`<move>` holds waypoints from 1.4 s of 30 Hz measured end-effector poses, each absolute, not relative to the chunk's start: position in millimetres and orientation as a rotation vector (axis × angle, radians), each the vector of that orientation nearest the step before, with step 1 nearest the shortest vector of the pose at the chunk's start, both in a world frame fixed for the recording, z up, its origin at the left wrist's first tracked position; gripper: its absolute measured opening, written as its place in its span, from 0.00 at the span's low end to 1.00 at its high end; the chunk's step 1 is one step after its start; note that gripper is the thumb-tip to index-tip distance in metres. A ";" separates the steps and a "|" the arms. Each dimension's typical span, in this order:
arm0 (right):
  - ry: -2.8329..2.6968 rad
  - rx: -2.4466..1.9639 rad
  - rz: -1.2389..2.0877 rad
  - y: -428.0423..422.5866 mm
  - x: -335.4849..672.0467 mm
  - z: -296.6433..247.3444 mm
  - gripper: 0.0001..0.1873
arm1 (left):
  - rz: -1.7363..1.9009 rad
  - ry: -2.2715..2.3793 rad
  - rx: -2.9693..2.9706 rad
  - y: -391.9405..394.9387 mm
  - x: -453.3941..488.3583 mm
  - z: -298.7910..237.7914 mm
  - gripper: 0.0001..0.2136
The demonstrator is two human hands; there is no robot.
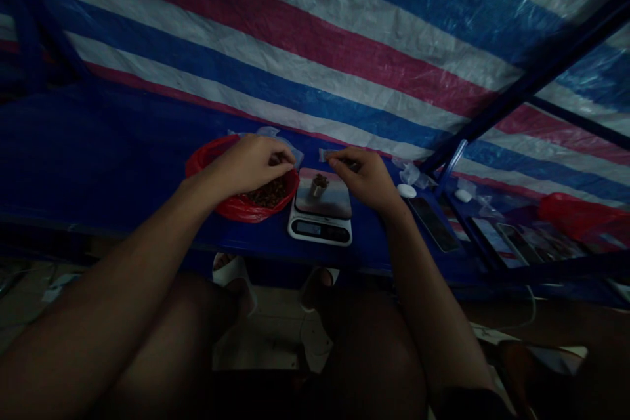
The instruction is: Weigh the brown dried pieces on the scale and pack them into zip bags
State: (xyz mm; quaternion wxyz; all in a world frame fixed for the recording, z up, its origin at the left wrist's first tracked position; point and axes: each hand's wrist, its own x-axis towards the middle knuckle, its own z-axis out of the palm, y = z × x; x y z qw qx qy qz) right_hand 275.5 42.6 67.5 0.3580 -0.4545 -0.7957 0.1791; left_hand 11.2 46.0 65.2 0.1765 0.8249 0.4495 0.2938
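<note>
My left hand (258,161) hovers over a red plastic bag (241,211) with its rim spread wide. Its fingers are curled into a pinch; what they hold, if anything, is too small to make out. Small brown pieces (268,194) fill the bag. A white digital scale (319,231) stands beside it, bearing a small metal cup (317,190) heaped with brown bits. Right of the cup, my right hand (364,177) is closed, thumb against fingers, contents hidden. At its fingertips shows a small clear plastic packet (323,155); I cannot tell whether it is gripped.
The blue surface (132,164) backs onto a striped plastic sheet (305,33). At right are a white rounded case (406,191), a dark phone (434,224), crumpled clear plastic (413,175) and a blue metal post (522,88). Another red bag (581,215) lies further right.
</note>
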 end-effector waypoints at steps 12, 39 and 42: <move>-1.854 -1.078 0.662 46.6 265.8 60.4 0.22 | 1.225 1.019 1.740 44.2 70.5 58.9 0.10; -2.151 -1.255 0.667 37.2 280.8 71.4 0.11 | 0.832 1.281 2.325 37.1 58.3 42.0 0.19; -2.157 -1.255 0.666 38.2 282.5 70.7 0.10 | 0.811 1.293 2.339 37.1 58.2 40.0 0.21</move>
